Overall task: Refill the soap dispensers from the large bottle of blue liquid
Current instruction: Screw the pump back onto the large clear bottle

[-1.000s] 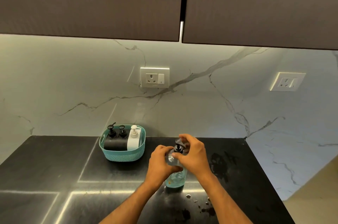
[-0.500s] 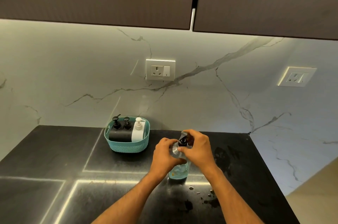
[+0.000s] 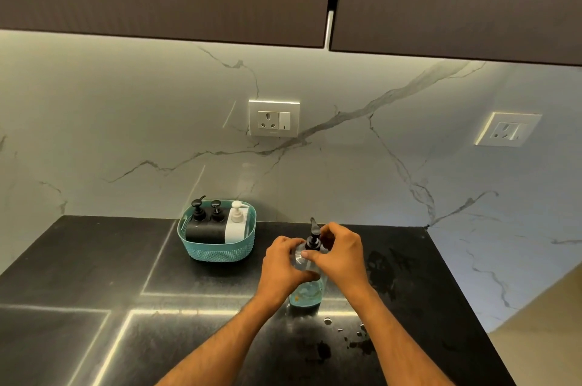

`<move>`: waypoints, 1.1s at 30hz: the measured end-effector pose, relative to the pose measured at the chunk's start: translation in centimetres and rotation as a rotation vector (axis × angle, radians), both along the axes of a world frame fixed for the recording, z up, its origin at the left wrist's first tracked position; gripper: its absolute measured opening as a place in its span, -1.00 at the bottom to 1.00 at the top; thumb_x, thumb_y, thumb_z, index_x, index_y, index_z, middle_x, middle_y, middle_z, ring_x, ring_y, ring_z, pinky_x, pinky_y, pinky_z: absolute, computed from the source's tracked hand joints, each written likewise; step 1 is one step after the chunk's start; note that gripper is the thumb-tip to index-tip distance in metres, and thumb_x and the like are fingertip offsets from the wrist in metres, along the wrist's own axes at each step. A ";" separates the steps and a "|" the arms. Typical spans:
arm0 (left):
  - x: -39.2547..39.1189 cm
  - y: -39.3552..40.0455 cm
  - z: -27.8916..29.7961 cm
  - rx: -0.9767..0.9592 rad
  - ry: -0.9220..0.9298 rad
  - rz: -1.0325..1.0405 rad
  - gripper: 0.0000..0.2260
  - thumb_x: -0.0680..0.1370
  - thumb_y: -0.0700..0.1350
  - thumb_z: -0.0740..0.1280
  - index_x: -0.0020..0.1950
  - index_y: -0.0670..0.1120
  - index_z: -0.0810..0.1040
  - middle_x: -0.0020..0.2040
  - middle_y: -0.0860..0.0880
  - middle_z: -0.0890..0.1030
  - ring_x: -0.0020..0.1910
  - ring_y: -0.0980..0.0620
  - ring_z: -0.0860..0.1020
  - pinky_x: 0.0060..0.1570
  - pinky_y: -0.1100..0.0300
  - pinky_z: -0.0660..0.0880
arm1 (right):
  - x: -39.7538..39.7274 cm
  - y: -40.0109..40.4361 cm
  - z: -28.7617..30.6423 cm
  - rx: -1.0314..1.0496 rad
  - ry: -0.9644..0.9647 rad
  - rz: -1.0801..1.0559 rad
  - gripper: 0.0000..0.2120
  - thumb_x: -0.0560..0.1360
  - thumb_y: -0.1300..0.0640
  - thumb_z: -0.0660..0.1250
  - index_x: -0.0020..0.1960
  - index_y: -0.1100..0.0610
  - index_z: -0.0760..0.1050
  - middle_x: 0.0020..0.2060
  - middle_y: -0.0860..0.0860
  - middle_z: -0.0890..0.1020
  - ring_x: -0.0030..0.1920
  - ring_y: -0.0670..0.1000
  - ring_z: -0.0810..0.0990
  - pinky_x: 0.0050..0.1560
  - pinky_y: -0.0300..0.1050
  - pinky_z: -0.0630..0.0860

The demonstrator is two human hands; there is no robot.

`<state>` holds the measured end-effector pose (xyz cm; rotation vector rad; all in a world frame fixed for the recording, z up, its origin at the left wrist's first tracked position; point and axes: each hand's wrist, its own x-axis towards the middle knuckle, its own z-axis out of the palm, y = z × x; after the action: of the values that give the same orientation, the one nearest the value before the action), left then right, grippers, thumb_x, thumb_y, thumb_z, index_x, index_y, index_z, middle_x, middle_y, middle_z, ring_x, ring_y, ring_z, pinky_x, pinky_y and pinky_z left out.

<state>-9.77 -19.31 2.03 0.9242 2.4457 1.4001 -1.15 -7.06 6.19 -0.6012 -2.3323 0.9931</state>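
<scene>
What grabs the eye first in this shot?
Both hands meet at centre front on a clear bottle with blue liquid low inside: the left hand grips its body, the right hand holds at its black pump. Behind and left, a teal basket holds three dispensers. Wet spots mark the black counter nearby.

two bare forearms reach in from the bottom edge, sleeveless as far as seen; left hand (image 3: 281, 262) and right hand (image 3: 341, 255) wear nothing.

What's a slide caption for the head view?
Both hands, left hand and right hand, grip a clear pump dispenser on the black counter.
</scene>
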 end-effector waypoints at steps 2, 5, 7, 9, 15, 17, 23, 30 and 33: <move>0.0 0.0 0.1 -0.006 0.003 -0.002 -0.40 0.25 0.05 0.68 0.24 0.05 0.61 0.08 0.12 0.53 0.05 0.16 0.56 0.04 0.33 0.53 | -0.1 -0.1 0.1 -0.003 -0.022 -0.023 -0.58 0.23 -0.06 0.69 -0.10 -0.01 0.52 -0.23 -0.19 0.59 -0.22 -0.17 0.60 -0.25 -0.40 0.52; 0.0 0.0 0.2 -0.001 0.008 0.005 -0.39 0.24 0.06 0.69 0.24 0.04 0.61 0.07 0.11 0.53 0.05 0.14 0.56 0.08 0.26 0.57 | -0.2 -0.1 -0.3 -0.021 0.017 0.028 -0.59 0.27 0.03 0.68 0.01 -0.06 0.55 -0.14 -0.21 0.62 -0.11 -0.20 0.63 -0.10 -0.38 0.60; 0.1 0.0 0.2 0.003 0.012 0.003 -0.39 0.23 0.06 0.68 0.23 0.03 0.61 0.07 0.11 0.54 0.05 0.12 0.57 0.09 0.23 0.58 | -0.3 0.1 -0.6 -0.020 0.028 0.044 -0.62 0.30 0.10 0.67 0.04 -0.02 0.60 -0.11 -0.19 0.65 -0.07 -0.21 0.65 0.01 -0.24 0.65; 0.1 -0.1 0.2 0.005 0.019 -0.003 -0.42 0.23 0.05 0.68 0.21 0.03 0.62 0.05 0.10 0.54 0.03 0.13 0.57 0.07 0.23 0.59 | -0.3 0.0 -0.5 -0.004 0.025 0.007 -0.64 0.28 0.01 0.68 -0.04 0.01 0.59 -0.17 -0.18 0.65 -0.13 -0.20 0.64 -0.07 -0.24 0.66; 0.1 -0.2 0.2 0.029 0.017 0.000 -0.45 0.21 0.06 0.68 0.16 0.08 0.64 0.04 0.13 0.54 0.02 0.15 0.57 0.05 0.23 0.58 | -0.4 -0.3 -0.3 -0.063 0.000 -0.014 -0.47 0.23 -0.19 0.66 0.08 0.02 0.60 -0.09 -0.14 0.66 -0.07 -0.15 0.65 -0.04 -0.32 0.62; 0.1 -0.1 0.2 0.022 0.021 0.009 -0.41 0.21 0.07 0.69 0.20 0.06 0.62 0.05 0.13 0.54 0.03 0.16 0.57 0.06 0.26 0.57 | -0.2 0.0 -0.4 -0.099 0.019 0.033 -0.51 0.28 0.02 0.68 0.15 0.01 0.61 -0.06 -0.18 0.66 -0.01 -0.18 0.66 0.06 -0.31 0.62; 0.0 -0.1 0.1 0.020 0.017 -0.010 -0.43 0.22 0.04 0.69 0.18 0.06 0.64 0.03 0.14 0.54 0.01 0.16 0.57 0.04 0.20 0.61 | -0.3 -0.1 -0.1 -0.056 -0.011 -0.045 -0.54 0.20 -0.16 0.68 -0.16 0.02 0.51 -0.27 -0.13 0.62 -0.24 -0.13 0.64 -0.23 -0.25 0.61; 0.0 -0.1 0.1 0.023 0.022 0.002 -0.41 0.21 0.06 0.69 0.19 0.07 0.61 0.04 0.14 0.53 0.02 0.15 0.57 0.07 0.18 0.60 | -0.1 0.5 -0.2 -0.096 0.031 0.072 -0.59 0.29 0.11 0.68 0.06 -0.03 0.61 -0.14 -0.20 0.65 -0.09 -0.17 0.66 -0.02 -0.32 0.62; 0.0 -0.1 -0.1 0.023 0.021 -0.008 -0.43 0.20 0.07 0.68 0.16 0.09 0.62 0.01 0.15 0.53 0.00 0.16 0.58 0.03 0.18 0.62 | -0.3 0.2 0.0 -0.055 0.017 0.012 -0.59 0.23 0.00 0.71 -0.08 0.02 0.56 -0.21 -0.14 0.63 -0.19 -0.12 0.64 -0.18 -0.32 0.59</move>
<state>-9.79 -19.38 1.96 0.9580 2.4430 1.4264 -1.45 -6.86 6.22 -0.5993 -2.3029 1.0666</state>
